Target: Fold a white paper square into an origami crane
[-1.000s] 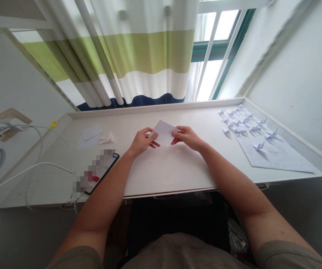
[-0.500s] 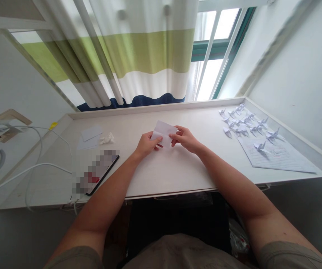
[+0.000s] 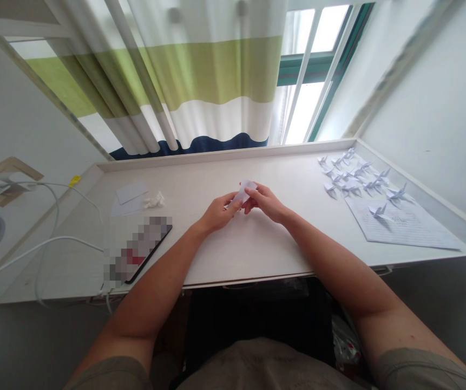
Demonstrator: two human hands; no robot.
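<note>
A small piece of white paper (image 3: 246,188) is held between my two hands above the middle of the white desk (image 3: 233,254). My left hand (image 3: 221,211) grips its lower left part, thumb on top. From the other side, my right hand (image 3: 266,201) pinches the paper with its thumb across the face and fingers curled behind. Much of the paper is covered by my fingers, so its exact folds cannot be made out.
Several folded paper cranes (image 3: 354,176) stand at the right, some on a printed sheet (image 3: 403,227). At the left lie paper squares (image 3: 129,194), a crumpled white bit (image 3: 154,200) and a phone (image 3: 147,252) with a white cable (image 3: 54,240).
The paper was a flatter, wider sheet between my hands; now it shows as a narrower piece. My left hand has moved right, closer to my right hand.
</note>
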